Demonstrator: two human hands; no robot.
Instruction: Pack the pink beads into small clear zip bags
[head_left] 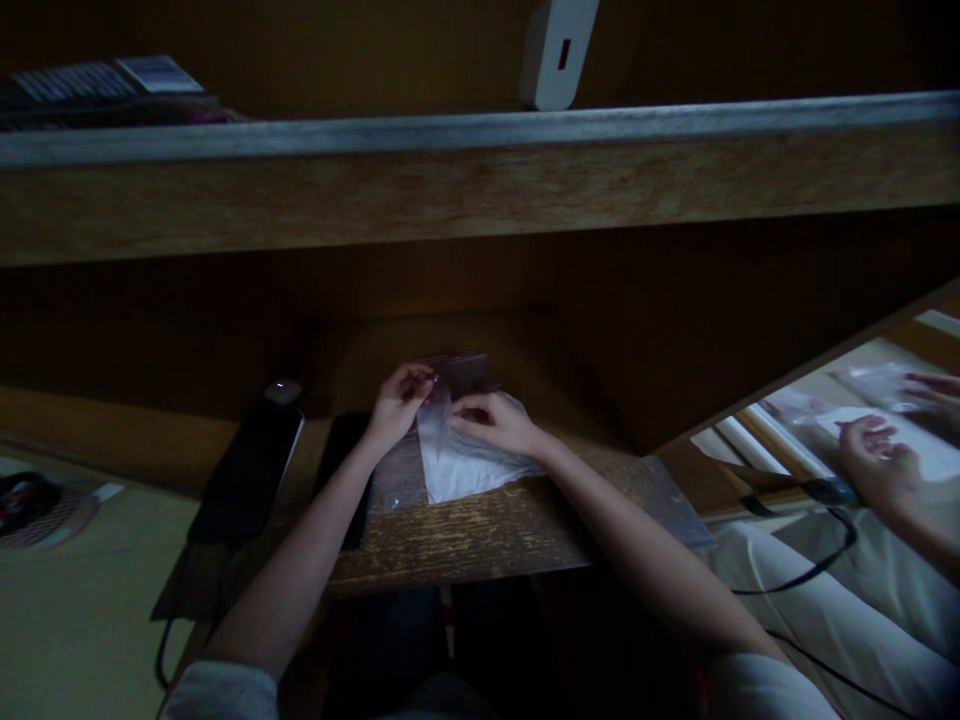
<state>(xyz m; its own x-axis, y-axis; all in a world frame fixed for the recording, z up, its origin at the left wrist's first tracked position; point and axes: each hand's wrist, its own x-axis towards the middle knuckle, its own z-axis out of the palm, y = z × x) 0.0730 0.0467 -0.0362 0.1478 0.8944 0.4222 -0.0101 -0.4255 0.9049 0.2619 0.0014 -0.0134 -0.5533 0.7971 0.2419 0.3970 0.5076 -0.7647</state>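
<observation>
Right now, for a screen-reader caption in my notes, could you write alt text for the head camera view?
The left hand pinches a clear plastic bag holding white material, with the right hand on it, on a worn wooden desk. A black phone and pale mouse lie left. At right, another pair of hands handles white sheets.

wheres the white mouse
In the head view, the white mouse sits just beyond the black flat device on the wooden desk, left of the person's left hand.
</observation>
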